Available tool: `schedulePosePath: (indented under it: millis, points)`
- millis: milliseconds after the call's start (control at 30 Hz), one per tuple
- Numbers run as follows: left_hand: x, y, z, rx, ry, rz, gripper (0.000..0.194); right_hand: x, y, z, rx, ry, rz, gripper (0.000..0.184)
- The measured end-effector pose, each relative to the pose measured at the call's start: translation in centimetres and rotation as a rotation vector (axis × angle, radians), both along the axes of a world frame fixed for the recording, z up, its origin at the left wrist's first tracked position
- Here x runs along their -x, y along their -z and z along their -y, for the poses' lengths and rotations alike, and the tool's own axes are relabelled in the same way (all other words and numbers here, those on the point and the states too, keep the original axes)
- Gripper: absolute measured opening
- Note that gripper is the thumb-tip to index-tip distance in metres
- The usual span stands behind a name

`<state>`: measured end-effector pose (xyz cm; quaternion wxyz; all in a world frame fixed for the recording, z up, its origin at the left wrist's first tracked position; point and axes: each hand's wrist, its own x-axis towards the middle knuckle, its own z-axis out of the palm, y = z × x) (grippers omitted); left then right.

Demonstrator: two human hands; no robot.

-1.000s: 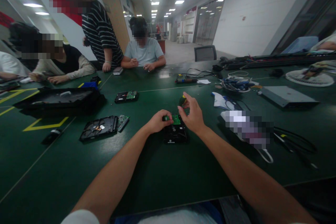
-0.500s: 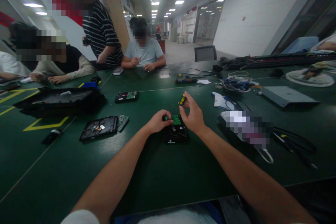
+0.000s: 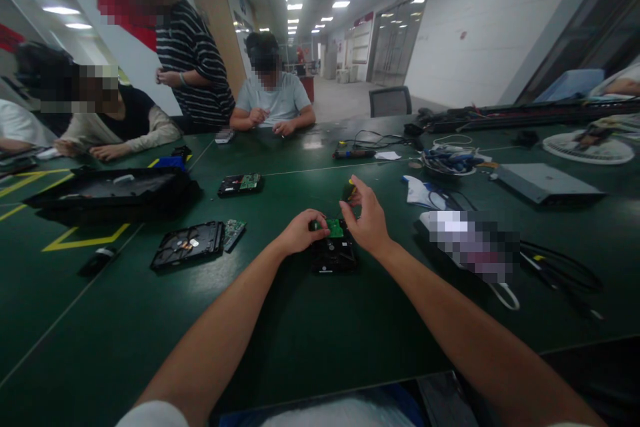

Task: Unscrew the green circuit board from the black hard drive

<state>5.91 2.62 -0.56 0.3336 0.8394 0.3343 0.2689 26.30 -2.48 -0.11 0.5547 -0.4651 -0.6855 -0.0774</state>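
A black hard drive (image 3: 334, 259) with a green circuit board (image 3: 335, 227) lies on the table straight in front of me. My left hand (image 3: 304, 232) is closed on its far left part, with the thumb by the board's edge. A screwdriver (image 3: 349, 191) with a black and yellow handle stands upright over the drive's far right side. My right hand (image 3: 369, 217) pinches that handle between thumb and fingers. The screwdriver's tip is too dark and small to make out.
To the left lie an opened hard drive (image 3: 189, 245), a loose circuit board (image 3: 233, 234) and a black tray (image 3: 110, 190). Another hard drive (image 3: 240, 184) lies farther off. A grey metal box (image 3: 550, 181) and cables (image 3: 565, 267) are at right. Several people sit or stand across the table.
The screwdriver handle has turned in my right hand, showing less yellow. My left hand keeps its place on the drive. The standing person across the table has brought their hands together.
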Motion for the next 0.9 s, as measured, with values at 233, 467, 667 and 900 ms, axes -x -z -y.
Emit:
schedulePosePath:
  millis: [233,467,667,900]
  points:
    - [0.06,-0.07,-0.05,-0.005,0.003,-0.008,0.006,0.10,0.07,-0.01,-0.001,-0.055,-0.002,0.060]
    - [0.09,0.20,-0.31,-0.016,-0.008,-0.016,0.007,0.18,-0.34,0.12,-0.021,-0.054,0.010,0.060]
    - [0.14,0.14,-0.22,0.005,-0.008,-0.018,0.006,0.22,-0.50,0.15,-0.015,-0.061,0.017,0.060]
    - [0.09,0.13,-0.24,0.000,-0.011,-0.020,0.006,0.14,-0.55,0.14,-0.005,-0.038,0.024,0.061]
